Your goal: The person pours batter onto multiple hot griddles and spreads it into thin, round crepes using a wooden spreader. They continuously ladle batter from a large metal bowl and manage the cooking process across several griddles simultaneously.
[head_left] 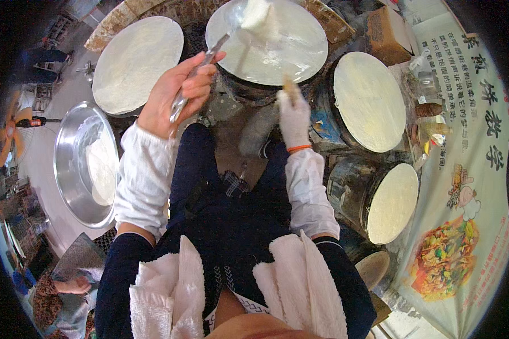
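My bare left hand (pixel 178 93) is closed round the handle of a metal ladle (pixel 216 48). The ladle's bowl is over the middle round griddle (pixel 305 42), and white batter (pixel 261 20) shows beside it, blurred. A thin whitish layer with wet patches coats this griddle. In a white glove, my right hand (pixel 294 120) grips a short tan tool (pixel 289 86) at the griddle's near edge; motion smears it, so I cannot tell its exact kind. To my left, a steel basin (pixel 68 169) contains white batter (pixel 100 168).
More round griddles coated in pale layers stand at the left (pixel 138 65), right (pixel 369 101) and lower right (pixel 393 203). A brown block (pixel 388 35) lies behind them. A printed banner (pixel 486 186) hangs along the right; another person's hand (pixel 73 285) shows at lower left.
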`<state>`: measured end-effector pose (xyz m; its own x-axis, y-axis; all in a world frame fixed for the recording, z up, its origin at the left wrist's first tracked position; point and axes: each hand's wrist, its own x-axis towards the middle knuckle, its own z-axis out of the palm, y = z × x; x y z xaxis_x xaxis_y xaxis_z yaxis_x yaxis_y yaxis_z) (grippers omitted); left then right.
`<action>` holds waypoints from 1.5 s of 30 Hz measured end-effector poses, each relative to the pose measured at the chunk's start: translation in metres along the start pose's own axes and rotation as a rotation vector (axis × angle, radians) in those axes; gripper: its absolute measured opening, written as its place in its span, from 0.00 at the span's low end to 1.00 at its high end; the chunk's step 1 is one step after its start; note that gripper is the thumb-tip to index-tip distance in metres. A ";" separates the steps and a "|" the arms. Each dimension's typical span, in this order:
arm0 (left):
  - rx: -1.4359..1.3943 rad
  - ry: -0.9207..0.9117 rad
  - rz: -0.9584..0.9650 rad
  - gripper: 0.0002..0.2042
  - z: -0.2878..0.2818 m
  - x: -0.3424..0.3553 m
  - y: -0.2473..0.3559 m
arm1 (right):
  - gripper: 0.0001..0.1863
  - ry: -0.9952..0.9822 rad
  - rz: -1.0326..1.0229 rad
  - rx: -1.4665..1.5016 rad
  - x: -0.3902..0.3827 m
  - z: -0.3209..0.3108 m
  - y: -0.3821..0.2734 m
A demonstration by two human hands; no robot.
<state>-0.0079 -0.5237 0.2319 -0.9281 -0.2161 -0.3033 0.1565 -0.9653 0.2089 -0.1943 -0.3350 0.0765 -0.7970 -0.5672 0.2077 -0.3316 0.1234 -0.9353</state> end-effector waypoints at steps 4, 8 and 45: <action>0.112 0.082 0.080 0.17 0.013 0.004 -0.011 | 0.25 0.045 0.347 -0.066 0.032 -0.017 0.015; 0.085 0.232 0.049 0.15 0.011 0.011 -0.014 | 0.33 -0.412 0.147 -0.754 0.021 0.039 -0.026; 0.679 -0.315 -1.226 0.21 0.123 -0.071 -0.376 | 0.30 1.505 0.476 0.145 -0.531 -0.217 -0.118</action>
<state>-0.0429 -0.1272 0.2891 -0.4057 0.8131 -0.4175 -0.8872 -0.2406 0.3936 0.1586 0.1279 0.1389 -0.5898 0.8012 -0.1008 0.0628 -0.0789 -0.9949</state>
